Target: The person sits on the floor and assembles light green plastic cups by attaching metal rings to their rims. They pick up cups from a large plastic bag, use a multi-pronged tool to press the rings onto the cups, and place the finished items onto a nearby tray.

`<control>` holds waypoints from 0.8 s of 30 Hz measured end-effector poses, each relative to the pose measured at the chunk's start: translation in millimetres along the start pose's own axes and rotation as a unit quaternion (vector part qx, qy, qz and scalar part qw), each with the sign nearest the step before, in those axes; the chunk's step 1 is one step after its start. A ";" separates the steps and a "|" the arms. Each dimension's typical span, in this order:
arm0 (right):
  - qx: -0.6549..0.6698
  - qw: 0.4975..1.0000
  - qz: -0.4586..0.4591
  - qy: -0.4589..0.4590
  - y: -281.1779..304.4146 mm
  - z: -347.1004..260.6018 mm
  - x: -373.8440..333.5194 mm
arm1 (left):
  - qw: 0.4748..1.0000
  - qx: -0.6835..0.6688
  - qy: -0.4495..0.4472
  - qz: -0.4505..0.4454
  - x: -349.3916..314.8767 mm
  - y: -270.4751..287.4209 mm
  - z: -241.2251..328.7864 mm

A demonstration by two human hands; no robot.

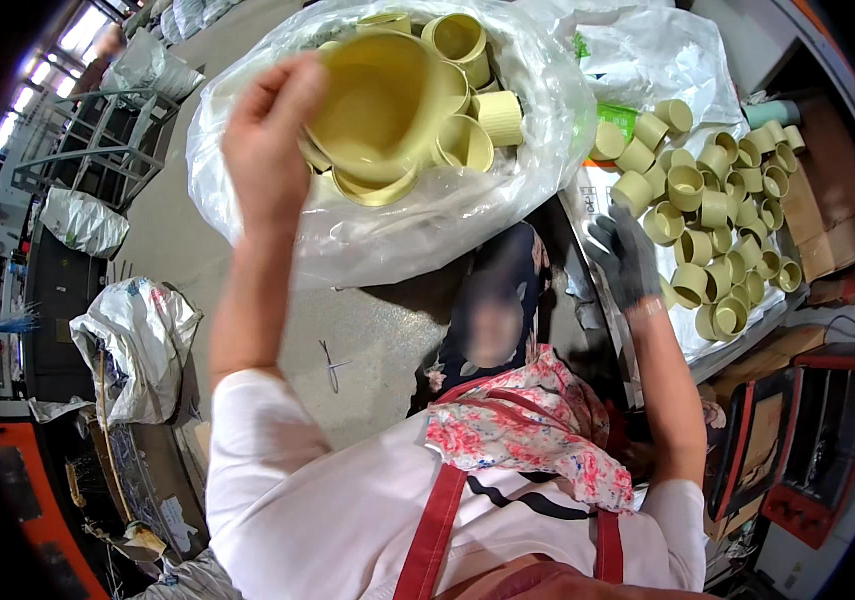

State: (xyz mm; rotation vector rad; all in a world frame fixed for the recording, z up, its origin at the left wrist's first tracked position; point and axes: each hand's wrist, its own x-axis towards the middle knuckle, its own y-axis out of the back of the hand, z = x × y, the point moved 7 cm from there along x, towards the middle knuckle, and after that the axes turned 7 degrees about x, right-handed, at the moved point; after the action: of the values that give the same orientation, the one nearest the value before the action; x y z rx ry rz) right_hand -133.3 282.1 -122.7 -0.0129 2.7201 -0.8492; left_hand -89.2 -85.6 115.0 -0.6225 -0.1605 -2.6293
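Note:
My bare left hand (272, 140) is closed on the rim of a large pale-yellow plastic pot (372, 105), slightly blurred, its opening turned toward me. The pot is above a clear plastic bag (387, 240) that holds several similar pots (455, 38), some upright and some on their sides. My right hand (627, 255), in a dark grey glove, is beside a pile of smaller pale-yellow pots (685, 187) at the right. Its fingers are apart near the pile's left edge, with nothing visibly held in them.
The small pots lie on white sheeting over a table, next to a cardboard sheet (837, 215). White plastic sacking (667, 60) is behind them. A red-framed machine (817, 440) stands at lower right. At left are a white sack (137, 345) and a metal rack (97, 145).

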 end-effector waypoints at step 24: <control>-0.678 0.469 -0.177 0.538 -233.4 -105.1 24.7 | 0.929 0.123 0.125 0.327 73.1 294.3 -22.0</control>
State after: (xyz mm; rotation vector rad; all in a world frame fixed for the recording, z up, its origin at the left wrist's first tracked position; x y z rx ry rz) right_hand -204.1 145.4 83.3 -0.5235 3.4628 2.2784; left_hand -28.9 -383.1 132.1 -0.1950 -0.1656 -1.9724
